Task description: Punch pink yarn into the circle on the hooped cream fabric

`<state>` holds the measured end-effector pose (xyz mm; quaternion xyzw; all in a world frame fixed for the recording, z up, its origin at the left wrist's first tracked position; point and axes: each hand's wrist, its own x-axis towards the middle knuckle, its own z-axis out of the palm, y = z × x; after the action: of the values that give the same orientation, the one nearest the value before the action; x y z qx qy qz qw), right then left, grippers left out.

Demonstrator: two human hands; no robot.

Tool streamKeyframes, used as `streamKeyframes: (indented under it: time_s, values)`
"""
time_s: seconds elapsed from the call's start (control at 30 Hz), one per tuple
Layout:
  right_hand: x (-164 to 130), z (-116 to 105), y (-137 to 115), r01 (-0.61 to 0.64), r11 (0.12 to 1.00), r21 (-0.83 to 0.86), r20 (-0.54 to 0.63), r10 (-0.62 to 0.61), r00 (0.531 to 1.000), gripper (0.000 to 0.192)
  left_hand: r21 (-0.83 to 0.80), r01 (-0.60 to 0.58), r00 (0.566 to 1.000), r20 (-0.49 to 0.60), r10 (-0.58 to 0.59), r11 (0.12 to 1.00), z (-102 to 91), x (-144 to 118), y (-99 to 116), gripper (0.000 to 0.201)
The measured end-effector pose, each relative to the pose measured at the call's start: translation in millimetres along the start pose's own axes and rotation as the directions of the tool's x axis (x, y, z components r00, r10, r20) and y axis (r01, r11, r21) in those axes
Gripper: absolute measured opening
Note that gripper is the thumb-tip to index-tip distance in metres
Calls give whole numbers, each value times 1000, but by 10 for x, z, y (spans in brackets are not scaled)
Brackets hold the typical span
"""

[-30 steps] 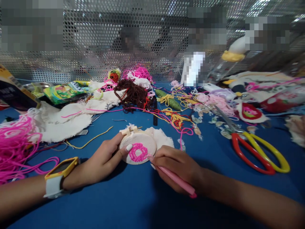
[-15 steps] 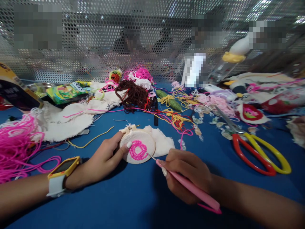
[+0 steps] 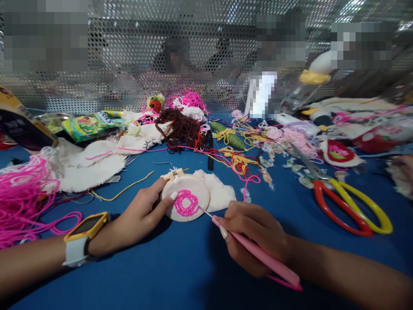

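Observation:
My left hand [image 3: 146,209] grips a small round embroidery hoop [image 3: 206,189] by its left edge, with the thumb on top of the cloth. White fabric is stretched in the hoop, and its loose part [image 3: 222,191] spreads out to the right. A ring of pink yarn loops [image 3: 187,209] sits on the cloth. Closed around a pink punch needle [image 3: 264,258], my right hand [image 3: 254,237] holds it slanted, its metal tip at the right side of the pink ring. Pink yarn trails from the handle's rear end.
Scissors [image 3: 345,211] with red and yellow handles lie at right. Bright pink yarn [image 3: 26,198] is heaped at left beside white cloth [image 3: 87,163]. Brown yarn [image 3: 180,129], a green skein [image 3: 229,135] and a snack bag [image 3: 92,125] lie farther back, before a perforated metal panel [image 3: 129,56].
Almost nothing differs. Both hands keep their hold, and the needle tip stays at the right edge of the pink ring, with only a very slight shift.

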<state>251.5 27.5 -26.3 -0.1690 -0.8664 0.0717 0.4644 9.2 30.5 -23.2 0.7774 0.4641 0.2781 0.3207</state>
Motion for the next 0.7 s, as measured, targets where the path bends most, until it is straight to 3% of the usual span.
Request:
streamKeyframes:
  time_s: [0.17,0.7]
  values:
    - [-26,-20,11,-16,1000,0,69,16,998,21,-25,5,1000,15,-5,1000,0,6,-5,22]
    - [-17,-45,-23,-76,997,7,22,75,997,20,-5,-10,1000,12,10,1000,-3,-3,-27,27]
